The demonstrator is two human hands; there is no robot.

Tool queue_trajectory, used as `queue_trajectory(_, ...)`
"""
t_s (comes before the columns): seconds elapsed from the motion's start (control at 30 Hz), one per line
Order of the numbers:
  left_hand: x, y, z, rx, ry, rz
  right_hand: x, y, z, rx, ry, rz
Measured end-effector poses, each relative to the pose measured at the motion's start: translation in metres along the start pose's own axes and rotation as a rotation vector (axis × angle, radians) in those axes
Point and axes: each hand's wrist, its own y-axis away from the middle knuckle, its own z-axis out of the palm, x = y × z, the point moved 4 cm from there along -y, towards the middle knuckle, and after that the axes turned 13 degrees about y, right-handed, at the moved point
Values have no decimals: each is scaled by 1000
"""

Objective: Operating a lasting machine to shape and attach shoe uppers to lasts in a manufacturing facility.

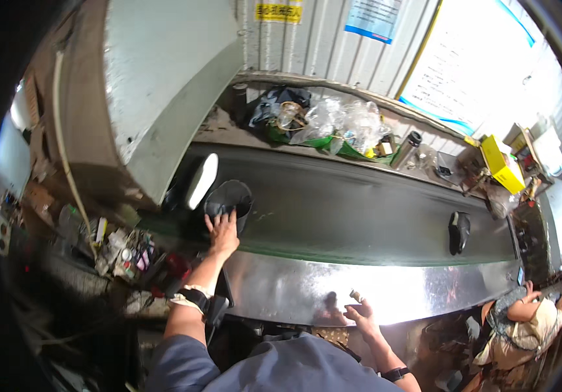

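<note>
On the left part of the dark conveyor belt stands a round black bucket [243, 208]. My left hand [223, 234] lies over its near rim, palm down, with the fingers spread and reaching toward the inside. What those fingertips touch is hard to make out. A white, elongated, sole-shaped piece [202, 181] stands just behind the bucket. Over the shiny metal ledge [281, 281], my right hand [364, 317] has its fingers closed around a small pale and brownish piece [356, 296], too small to name. A black shoe [459, 233] rests farther right on the belt.
A large grey machine housing [176, 78] rises at left. Behind the belt, a shelf carries clear plastic bags [346, 121], a dark flask [408, 147] and a yellow box [501, 163]. Cluttered small items [124, 251] lie at left. Another person [522, 320] works at lower right.
</note>
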Motion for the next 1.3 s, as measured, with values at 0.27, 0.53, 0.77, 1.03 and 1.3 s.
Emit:
queue_trajectory(0.27,76,-79,20,-755,1148,78,-51,-17,20,-46,-619,183)
queue_trajectory(0.53,-219,-155,65,-75,186,-629,-59,-25,29,-11,-918,258)
queue_trajectory(0.77,-199,-99,79,-173,301,-605,-25,13,4,94,-1018,109)
queue_trajectory(1.03,17,13,-22,-47,201,367,25,-2,-15,73,-1084,148)
queue_trajectory(1.3,205,183,11,-151,445,1028,8,-3,-31,149,-984,163)
